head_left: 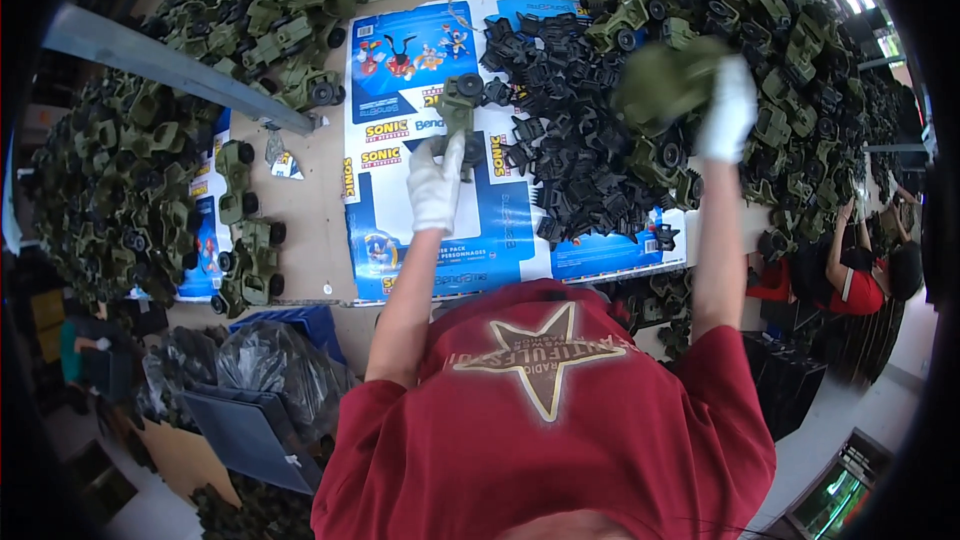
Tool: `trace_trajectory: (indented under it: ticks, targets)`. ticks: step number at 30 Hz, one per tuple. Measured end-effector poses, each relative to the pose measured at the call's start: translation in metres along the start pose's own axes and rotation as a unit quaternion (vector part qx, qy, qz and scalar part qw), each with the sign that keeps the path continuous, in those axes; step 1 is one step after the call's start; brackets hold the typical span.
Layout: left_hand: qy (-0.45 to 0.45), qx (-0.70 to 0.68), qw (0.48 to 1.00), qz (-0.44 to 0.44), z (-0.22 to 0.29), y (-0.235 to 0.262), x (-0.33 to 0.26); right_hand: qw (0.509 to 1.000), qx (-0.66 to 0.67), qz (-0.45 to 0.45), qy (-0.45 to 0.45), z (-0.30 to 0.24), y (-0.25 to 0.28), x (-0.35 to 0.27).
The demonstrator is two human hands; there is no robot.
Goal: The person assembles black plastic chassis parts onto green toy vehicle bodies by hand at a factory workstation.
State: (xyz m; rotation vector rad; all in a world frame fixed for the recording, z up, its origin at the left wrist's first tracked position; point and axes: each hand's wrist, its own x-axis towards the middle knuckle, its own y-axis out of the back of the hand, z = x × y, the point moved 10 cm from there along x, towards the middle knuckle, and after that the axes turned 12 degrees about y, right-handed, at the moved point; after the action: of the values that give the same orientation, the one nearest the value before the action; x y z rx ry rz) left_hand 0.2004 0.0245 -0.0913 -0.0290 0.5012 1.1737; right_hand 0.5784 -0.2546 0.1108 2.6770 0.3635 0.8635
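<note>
My left hand (435,188), in a white glove, is closed on an olive-green toy truck (459,115) with black wheels. That truck is over the printed sheet at the middle of the table. Farther right, my right hand (733,112), also gloved in white, is smeared by motion. Its fingers grip a second olive-green toy truck (665,86), too blurred to show detail. Beneath it lies a heap of small black plastic parts (580,155), spread between my two hands.
Large piles of green toy trucks stand at the left (120,190) and right (800,110). Blue-and-white printed sheets (500,260) cover part of the table. A grey metal bar (185,65) slants across the left. Another person in red (862,285) sits at the far right.
</note>
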Motion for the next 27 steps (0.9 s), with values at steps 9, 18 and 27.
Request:
trace_trajectory:
  ticks: [9,18,27]
  targets:
    - [-0.115,0.306,0.942,0.075,0.062,-0.023,0.057,0.953,-0.125,-0.245,0.129,-0.031,-0.088,-0.046]
    - [-0.352,0.509,0.765,0.179,0.022,0.027,-0.055,0.730,-0.417,-0.482,0.248,-0.002,-0.272,-0.226]
    - [-0.167,0.523,0.832,0.077,0.049,0.086,-0.073,0.711,-0.228,-0.581,0.326,-0.053,-0.255,-0.302]
